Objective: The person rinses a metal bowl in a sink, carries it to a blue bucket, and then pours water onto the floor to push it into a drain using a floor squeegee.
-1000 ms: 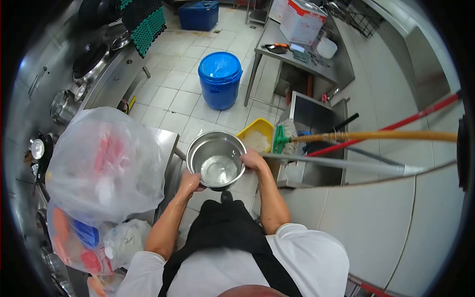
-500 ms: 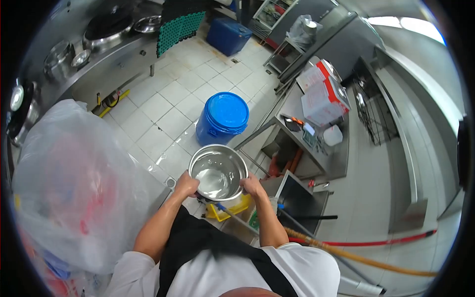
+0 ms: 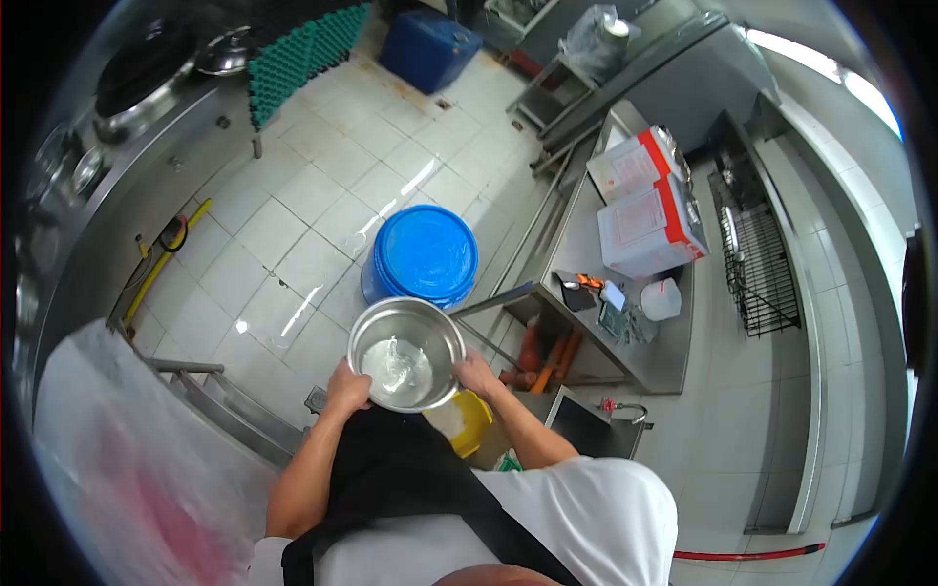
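Bowl: metal, roundish, up in both hands in front of the apron, with some clear liquid sitting in the bottom.
Left hand: clamped on the left side of the rim, closed up pretty snug, though most of the fingers are hidden.
Right hand: same deal on the right side, pinching the rim; can't really see the fingertips.
Blue bucket: lid on, standing on the tiles just past the bowl, which overlaps its near edge from this angle.
Yellow tub: low down near the right forearm, partly covered, something pale inside.
Plastic bag: big cloudy thing over on the left, reddish stuff showing through.
Yellow pole: off to the left, by the foot of the long counter.
Pans and lids: sitting on that counter, kinda blurry at the edge of the view.
Green mat: hanging at the counter's far end.
Blue box: on the floor farther back.
Steel table: to the right, with two red-and-white boxes, a white container and some small tools.
Tap: below the table in view, red knob on it.
Wire rack: far right, beyond the table.
Red pole: bottom right, past the white sleeve.
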The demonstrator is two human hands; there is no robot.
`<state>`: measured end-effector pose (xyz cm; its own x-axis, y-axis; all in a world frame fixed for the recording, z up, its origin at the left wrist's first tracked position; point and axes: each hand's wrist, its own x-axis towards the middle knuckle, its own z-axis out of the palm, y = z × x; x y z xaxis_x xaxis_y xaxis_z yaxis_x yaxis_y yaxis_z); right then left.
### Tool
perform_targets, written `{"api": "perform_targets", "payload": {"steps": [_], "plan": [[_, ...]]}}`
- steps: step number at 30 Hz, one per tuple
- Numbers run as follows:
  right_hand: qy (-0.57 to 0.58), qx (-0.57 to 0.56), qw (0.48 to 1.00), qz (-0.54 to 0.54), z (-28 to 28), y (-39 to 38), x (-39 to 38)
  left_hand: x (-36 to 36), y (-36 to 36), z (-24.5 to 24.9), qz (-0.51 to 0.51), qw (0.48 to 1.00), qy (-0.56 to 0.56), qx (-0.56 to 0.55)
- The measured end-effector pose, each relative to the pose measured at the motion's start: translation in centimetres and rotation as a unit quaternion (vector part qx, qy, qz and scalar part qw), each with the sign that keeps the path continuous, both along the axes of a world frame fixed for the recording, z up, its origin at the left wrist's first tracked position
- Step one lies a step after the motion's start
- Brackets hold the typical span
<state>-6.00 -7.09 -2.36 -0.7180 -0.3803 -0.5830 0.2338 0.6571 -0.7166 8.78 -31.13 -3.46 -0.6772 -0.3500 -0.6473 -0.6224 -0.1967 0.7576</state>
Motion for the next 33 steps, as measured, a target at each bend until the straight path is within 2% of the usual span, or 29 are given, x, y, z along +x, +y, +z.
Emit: {"api": "perform_targets", "payload": {"steps": [2,6,10,13,16,20,21,24,26,33], "plan": [[-0.032,-0.011,0.999,0.028,-2.3,-2.5,-3.9,-2.2,-1.8,-1.9,0.045,0.999,-0.025,0.004],[-0.058,-0.057,0.994,0.072,-2.2,-9.1,-9.0,-5.7,-6.4,-2.4,0.085,0.996,-0.031,0.026],[-0.038,-0.090,0.986,0.134,-1.9,-15.5,-13.5,-8.2,-11.5,-1.2,0.102,0.994,-0.033,0.031],[-0.038,-0.108,0.977,0.177,-2.7,-20.8,-16.8,-10.0,-14.3,1.0,0.169,0.985,-0.026,-0.004],[-0.045,-0.099,0.966,0.236,-0.9,-26.2,-19.5,-10.1,-17.7,-0.7,0.210,0.978,-0.012,0.011],[0.015,-0.051,0.955,0.290,-0.6,-32.8,-22.8,-12.9,-22.1,-1.8,0.262,0.964,-0.016,0.039],[0.032,-0.077,0.955,0.284,-1.5,-34.0,-23.4,-13.5,-23.6,-2.1,0.273,0.961,-0.014,0.043],[0.034,-0.100,0.957,0.269,-2.0,-37.3,-25.3,-15.8,-27.3,-2.2,0.244,0.969,-0.037,0.020],[-0.038,-0.042,0.967,0.250,0.0,-38.1,-27.6,-19.6,-30.1,-2.2,0.207,0.977,-0.037,0.028],[0.071,-0.058,0.992,0.083,-3.1,-38.0,-34.5,-33.2,-37.1,-1.1,0.053,0.997,-0.043,0.046]]}}
